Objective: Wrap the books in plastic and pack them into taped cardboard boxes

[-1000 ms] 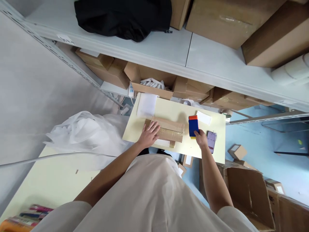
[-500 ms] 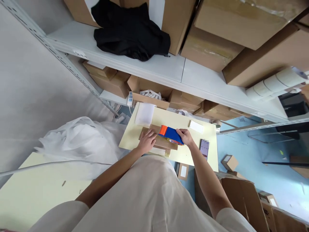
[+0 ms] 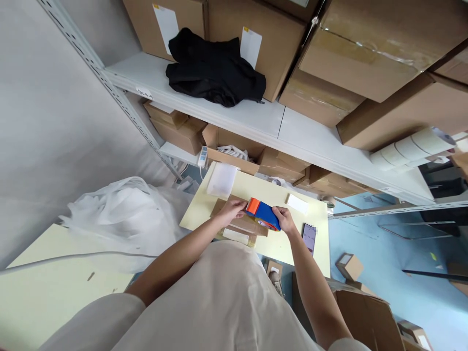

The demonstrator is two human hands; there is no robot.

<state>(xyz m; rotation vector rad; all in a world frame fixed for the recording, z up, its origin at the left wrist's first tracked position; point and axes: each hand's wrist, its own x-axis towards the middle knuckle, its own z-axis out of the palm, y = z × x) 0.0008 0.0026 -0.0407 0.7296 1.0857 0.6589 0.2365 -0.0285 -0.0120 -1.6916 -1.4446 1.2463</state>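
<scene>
My right hand (image 3: 285,219) grips the blue body of a tape dispenser (image 3: 268,214) with an orange front end. The dispenser is held over a flat brown cardboard box (image 3: 252,225) on the pale yellow table (image 3: 280,251). At the dispenser's orange toothed end, my left hand (image 3: 234,209) has its fingers closed. What they pinch, if anything, is too small to make out. A white label (image 3: 236,236) shows on the cardboard near my body.
A phone (image 3: 309,239) and a white card stack (image 3: 297,204) lie on the table's right side, white sheets (image 3: 222,179) at its far left. Behind stands a shelf (image 3: 226,119) with cartons and black clothing (image 3: 217,68). White plastic bags (image 3: 127,219) are at left.
My left hand has gone from lying spread on the cardboard to closed fingers at the dispenser's orange end. The dispenser has tilted slightly in my right hand. The head view has shifted.
</scene>
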